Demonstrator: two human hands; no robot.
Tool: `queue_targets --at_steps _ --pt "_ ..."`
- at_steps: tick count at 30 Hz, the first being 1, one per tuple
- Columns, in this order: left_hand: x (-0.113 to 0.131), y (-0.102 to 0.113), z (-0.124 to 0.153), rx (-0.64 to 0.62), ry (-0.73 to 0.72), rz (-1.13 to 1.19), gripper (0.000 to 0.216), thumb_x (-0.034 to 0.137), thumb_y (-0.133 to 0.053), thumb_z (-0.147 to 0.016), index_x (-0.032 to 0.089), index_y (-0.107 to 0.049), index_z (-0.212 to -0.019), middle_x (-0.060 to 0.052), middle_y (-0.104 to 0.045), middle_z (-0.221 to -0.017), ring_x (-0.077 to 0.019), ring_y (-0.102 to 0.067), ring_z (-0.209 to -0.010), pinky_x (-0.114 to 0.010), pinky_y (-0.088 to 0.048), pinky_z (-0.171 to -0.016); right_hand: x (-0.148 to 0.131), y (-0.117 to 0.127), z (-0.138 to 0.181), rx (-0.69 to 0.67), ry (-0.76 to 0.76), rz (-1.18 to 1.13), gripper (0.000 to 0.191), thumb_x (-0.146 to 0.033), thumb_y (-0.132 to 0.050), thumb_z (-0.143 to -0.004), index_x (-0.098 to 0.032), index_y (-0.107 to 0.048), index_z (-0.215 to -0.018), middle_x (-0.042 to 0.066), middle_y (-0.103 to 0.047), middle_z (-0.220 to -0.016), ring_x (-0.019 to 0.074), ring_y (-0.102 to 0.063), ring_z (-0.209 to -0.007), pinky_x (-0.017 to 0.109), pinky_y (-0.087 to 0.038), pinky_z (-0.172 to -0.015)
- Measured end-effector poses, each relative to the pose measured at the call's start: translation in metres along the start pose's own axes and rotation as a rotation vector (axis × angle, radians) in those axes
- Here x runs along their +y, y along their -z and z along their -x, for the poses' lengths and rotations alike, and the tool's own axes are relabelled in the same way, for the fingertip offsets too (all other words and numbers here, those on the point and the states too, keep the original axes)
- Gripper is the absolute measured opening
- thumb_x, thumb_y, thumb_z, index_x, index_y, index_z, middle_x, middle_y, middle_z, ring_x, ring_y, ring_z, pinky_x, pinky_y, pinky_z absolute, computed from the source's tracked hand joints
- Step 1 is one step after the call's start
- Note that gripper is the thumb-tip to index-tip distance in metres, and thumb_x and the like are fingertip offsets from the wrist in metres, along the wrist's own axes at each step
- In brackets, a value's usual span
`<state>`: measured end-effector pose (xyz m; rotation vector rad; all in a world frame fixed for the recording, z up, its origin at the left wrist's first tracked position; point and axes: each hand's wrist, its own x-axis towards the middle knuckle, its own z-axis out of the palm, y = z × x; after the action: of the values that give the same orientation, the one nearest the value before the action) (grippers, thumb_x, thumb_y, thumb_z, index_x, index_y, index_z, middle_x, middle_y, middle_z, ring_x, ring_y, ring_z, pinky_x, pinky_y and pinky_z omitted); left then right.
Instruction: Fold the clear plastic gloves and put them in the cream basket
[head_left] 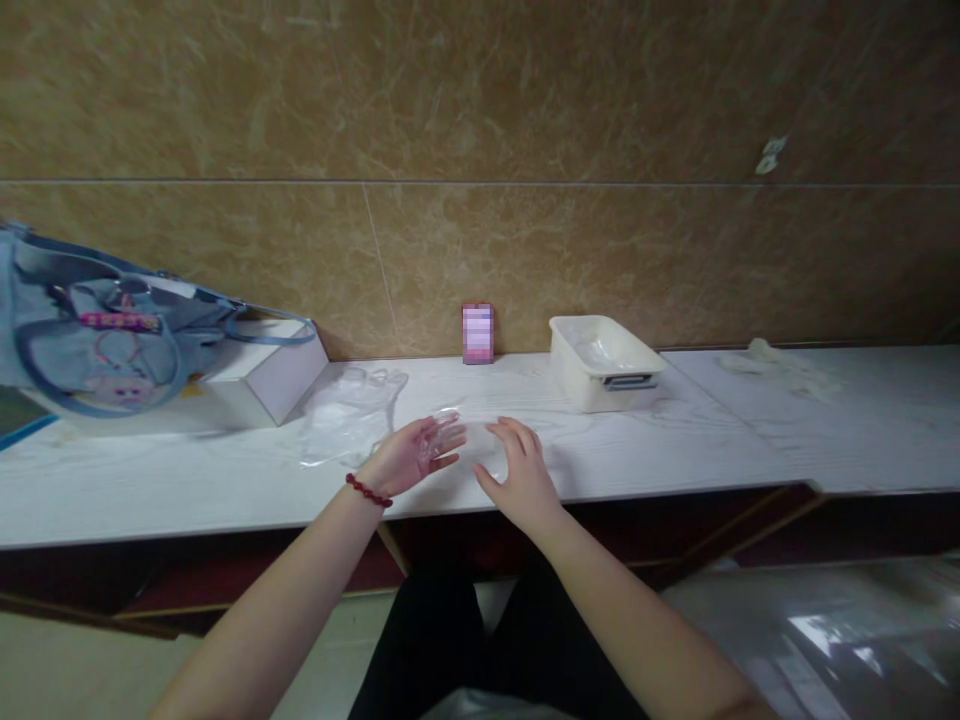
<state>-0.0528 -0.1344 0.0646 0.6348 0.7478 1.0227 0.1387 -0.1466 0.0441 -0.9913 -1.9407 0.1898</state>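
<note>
Over the white counter, my left hand (420,455) is turned palm up with its fingers stretched out. A thin, clear plastic piece (444,436) lies across its palm and fingers; its exact kind cannot be made out. Facing it, my right hand (521,475) is open, with the thumb apart from curved fingers and nothing visible in it. To the left of my left hand, a crumpled clear plastic bag (349,410) lies flat on the counter.
A phone (478,334) leans against the tiled wall. Right of it stands a cream plastic bin (592,385) with clear plastic inside. Pale gloves (780,368) lie farther right. A blue bag (82,330) rests by a white box (281,375) at left. The counter's front edge is close.
</note>
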Motion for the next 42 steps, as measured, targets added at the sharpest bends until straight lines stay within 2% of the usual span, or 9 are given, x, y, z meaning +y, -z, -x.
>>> queue_targets --at_steps 5,9,11,19,24,26,29,32,42 --pt "-0.027 -0.02 0.005 -0.013 -0.023 0.05 0.028 0.028 -0.042 -0.079 0.02 -0.052 -0.104 -0.005 -0.061 -0.091 -0.0171 -0.057 -0.087 -0.031 -0.043 -0.075 -0.015 0.01 -0.013 -0.174 0.085 0.057 0.028 -0.023 -0.055 -0.071 -0.022 -0.055 -0.099 0.007 -0.043 -0.116 0.0204 -0.037 -0.109 0.037 -0.035 -0.092" --pt "-0.038 -0.031 0.003 -0.034 -0.058 0.036 0.023 0.031 -0.04 -0.08 0.021 -0.053 -0.096 -0.003 -0.059 -0.082 -0.0148 -0.057 -0.075 -0.028 -0.044 -0.065 -0.024 0.01 -0.013 -0.27 0.077 0.067 0.048 -0.033 -0.065 -0.061 -0.023 -0.052 -0.106 0.008 -0.038 -0.122 0.0235 -0.032 -0.112 0.041 -0.035 -0.091" --pt "-0.042 -0.036 0.004 -0.035 -0.062 0.021 0.023 0.034 -0.039 -0.08 0.023 -0.052 -0.096 -0.001 -0.059 -0.085 -0.0139 -0.056 -0.074 -0.028 -0.044 -0.065 -0.025 0.007 -0.011 -0.26 0.063 0.044 0.056 -0.035 -0.067 -0.059 -0.022 -0.05 -0.11 0.009 -0.038 -0.121 0.0241 -0.031 -0.113 0.042 -0.033 -0.092" --pt "-0.033 -0.036 0.017 0.016 0.09 -0.344 0.035 0.052 -0.037 -0.076 0.023 -0.052 -0.088 -0.004 -0.059 -0.084 -0.0182 -0.055 -0.082 -0.033 -0.041 -0.072 -0.014 0.008 -0.02 -0.122 -0.003 -0.116 0.017 -0.018 -0.043 -0.078 -0.021 -0.059 -0.085 0.006 -0.05 -0.109 0.0167 -0.045 -0.103 0.034 -0.038 -0.089" --pt "0.015 -0.036 0.02 0.31 -0.439 -1.043 0.033 0.041 -0.06 -0.063 0.019 -0.054 -0.087 -0.008 -0.056 -0.096 -0.023 -0.049 -0.096 -0.035 -0.038 -0.081 -0.009 0.047 -0.054 -0.4 0.148 -0.188 0.014 -0.014 -0.048 -0.072 -0.019 -0.058 -0.081 0.004 -0.058 -0.092 0.0146 -0.052 -0.089 0.031 -0.044 -0.079" --pt "0.038 -0.041 0.014 0.175 -0.537 -1.106 0.043 0.035 -0.063 -0.061 0.022 -0.052 -0.1 -0.006 -0.051 -0.112 -0.0224 -0.043 -0.107 -0.033 -0.034 -0.087 -0.01 0.063 -0.072 -0.547 0.16 -0.243 0.016 -0.017 -0.047 -0.074 -0.019 -0.059 -0.083 0.002 -0.059 -0.085 0.0131 -0.054 -0.082 0.027 -0.048 -0.069" --pt "0.063 -0.048 -0.002 -0.191 -0.33 -1.026 0.038 0.031 -0.06 -0.065 0.022 -0.054 -0.102 -0.004 -0.05 -0.115 -0.0206 -0.04 -0.11 -0.03 -0.033 -0.089 -0.01 0.079 -0.098 -0.702 0.155 -0.366 0.017 -0.024 -0.048 -0.073 -0.02 -0.06 -0.085 0.002 -0.057 -0.092 0.0128 -0.053 -0.083 0.019 -0.049 -0.052" --pt "0.075 -0.047 -0.024 -0.386 -0.131 -0.856 0.027 0.033 -0.06 -0.066 0.018 -0.058 -0.089 -0.005 -0.057 -0.096 -0.0181 -0.051 -0.092 -0.028 -0.038 -0.077 0.0 0.083 -0.121 -0.784 0.154 -0.417 0.016 -0.027 -0.054 -0.069 -0.02 -0.062 -0.081 0.003 -0.052 -0.104 0.0127 -0.053 -0.086 0.015 -0.047 -0.045" --pt "0.09 -0.028 -0.088 -0.18 -0.064 -0.717 0.028 0.018 -0.068 -0.059 0.018 -0.053 -0.082 0.003 -0.055 -0.067 -0.0044 -0.048 -0.054 -0.016 -0.031 -0.046 0.06 0.047 -0.172 -0.61 -0.264 -0.326 0.017 -0.031 -0.064 -0.063 -0.016 -0.063 -0.071 0.001 -0.057 -0.063 0.0088 -0.05 -0.054 0.017 -0.044 -0.038"
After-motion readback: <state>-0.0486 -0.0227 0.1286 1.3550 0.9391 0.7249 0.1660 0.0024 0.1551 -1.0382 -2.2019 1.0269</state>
